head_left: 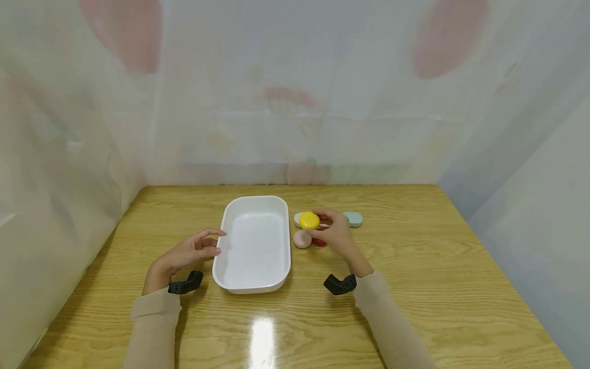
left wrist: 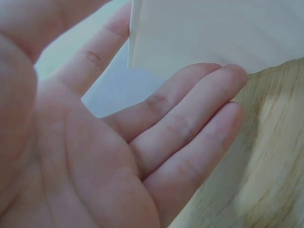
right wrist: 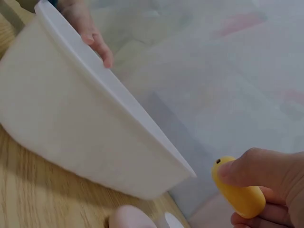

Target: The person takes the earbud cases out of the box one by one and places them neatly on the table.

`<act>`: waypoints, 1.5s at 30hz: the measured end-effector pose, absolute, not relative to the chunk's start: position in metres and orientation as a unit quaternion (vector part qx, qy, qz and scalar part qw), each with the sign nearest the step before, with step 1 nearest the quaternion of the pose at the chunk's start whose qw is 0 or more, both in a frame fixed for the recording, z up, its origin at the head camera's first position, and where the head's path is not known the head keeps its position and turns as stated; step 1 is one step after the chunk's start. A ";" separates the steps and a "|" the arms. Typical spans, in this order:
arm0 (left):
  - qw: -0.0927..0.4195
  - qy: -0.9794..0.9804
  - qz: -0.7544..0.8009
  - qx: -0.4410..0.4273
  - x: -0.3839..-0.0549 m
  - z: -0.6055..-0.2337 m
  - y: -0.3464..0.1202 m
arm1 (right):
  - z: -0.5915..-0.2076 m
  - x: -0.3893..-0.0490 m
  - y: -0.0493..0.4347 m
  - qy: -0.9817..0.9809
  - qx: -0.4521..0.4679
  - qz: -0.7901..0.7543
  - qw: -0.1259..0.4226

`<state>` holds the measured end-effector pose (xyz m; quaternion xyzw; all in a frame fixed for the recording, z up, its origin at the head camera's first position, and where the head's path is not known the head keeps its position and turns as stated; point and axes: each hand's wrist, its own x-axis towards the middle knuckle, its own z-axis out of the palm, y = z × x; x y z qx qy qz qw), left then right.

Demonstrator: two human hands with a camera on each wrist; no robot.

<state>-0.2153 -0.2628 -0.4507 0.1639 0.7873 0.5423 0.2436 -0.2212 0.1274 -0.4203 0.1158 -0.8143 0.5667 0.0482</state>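
Note:
A deep white rectangular tray (head_left: 251, 288) with rounded corners stands on the wooden table. At its left rim is my left hand (head_left: 190, 252); the left wrist view has its loosely extended fingers (left wrist: 190, 123) against the outer wall. My right hand (head_left: 338, 233) pinches a yellow rounded, disc-like thing (head_left: 309, 220) between thumb and fingers, just right of the tray. A small dark hole shows near one end of this yellow piece (right wrist: 240, 192) in the right wrist view. Below it lies a pale pink round thing (head_left: 302, 239). A red piece (head_left: 320, 242) is partly hidden by my right hand.
Behind the yellow thing a white piece (head_left: 297, 220) shows in part. A pale green oblong piece (head_left: 354, 219) lies right of my right hand. Printed whitish sheeting (head_left: 286, 128) hangs along the table's back edge and both sides.

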 end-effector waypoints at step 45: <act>0.231 0.809 0.516 0.161 -0.216 -0.449 -0.264 | -0.450 -0.228 0.262 -0.880 0.056 0.469 -0.044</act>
